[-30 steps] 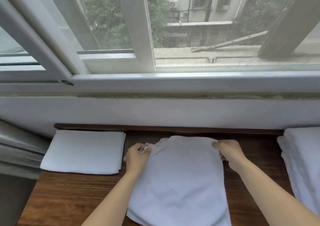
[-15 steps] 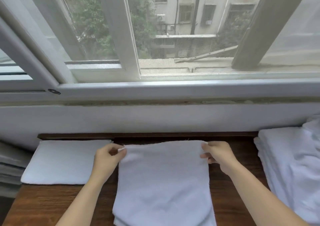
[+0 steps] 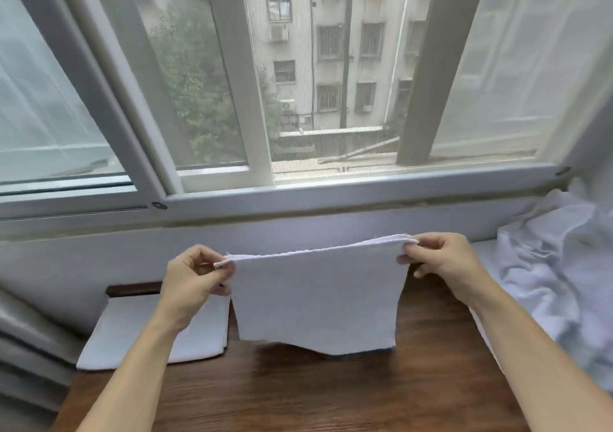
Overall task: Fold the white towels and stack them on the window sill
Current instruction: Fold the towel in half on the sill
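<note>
Two bare hands hold one white towel point(image 3: 316, 295) up in the air above a dark wooden sill point(image 3: 298, 395). The left hand point(image 3: 190, 275) pinches the top left corner between thumb and fingers, and the right hand point(image 3: 438, 257) pinches the top right corner in the same way, so both hands are closed on the cloth. The towel is doubled; two layers show along its top edge. It hangs down flat between the hands, and its lower edge is close to the wood, but I cannot tell if it touches.

One folded towel point(image 3: 159, 335) lies flat on the sill at the left, partly behind the left forearm. At the right there is a loose pile of white cloth point(image 3: 550, 282), crumpled; how many pieces are in it I cannot count.

Behind the sill is a white wall and a window frame point(image 3: 331, 192) with several panes. Through the glass one grey building point(image 3: 331, 50) and one green tree point(image 3: 199, 83) are visible. No writing or label can be read anywhere.
</note>
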A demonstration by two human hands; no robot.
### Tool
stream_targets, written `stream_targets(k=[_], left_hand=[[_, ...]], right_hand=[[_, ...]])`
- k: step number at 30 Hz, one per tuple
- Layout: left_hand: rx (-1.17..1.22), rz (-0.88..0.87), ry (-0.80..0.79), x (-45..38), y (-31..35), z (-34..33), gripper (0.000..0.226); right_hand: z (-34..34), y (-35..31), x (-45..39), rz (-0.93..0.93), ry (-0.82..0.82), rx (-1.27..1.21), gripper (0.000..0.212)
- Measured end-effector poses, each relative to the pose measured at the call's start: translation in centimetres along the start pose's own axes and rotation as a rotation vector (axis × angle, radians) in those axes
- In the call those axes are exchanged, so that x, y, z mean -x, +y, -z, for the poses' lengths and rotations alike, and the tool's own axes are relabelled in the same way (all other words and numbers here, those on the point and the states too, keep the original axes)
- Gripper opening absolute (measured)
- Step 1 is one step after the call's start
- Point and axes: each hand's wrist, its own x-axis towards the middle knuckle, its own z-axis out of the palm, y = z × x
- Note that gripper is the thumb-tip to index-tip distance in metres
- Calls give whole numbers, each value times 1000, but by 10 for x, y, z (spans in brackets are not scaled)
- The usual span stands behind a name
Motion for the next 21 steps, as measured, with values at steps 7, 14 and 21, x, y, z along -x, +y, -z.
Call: stream_targets(k=[7,14,21], left_hand=[[32,-123,-100,1,70,30,18],[-101,-186,-56,-19,100,21,16],[-10,-106,-70,-28,96,26,10]], right_hand=[[15,-68,26,221,-10,-47,15],[4,-96,15,257,16,-102,10],[2,-100,8,201,-46,-125,69]])
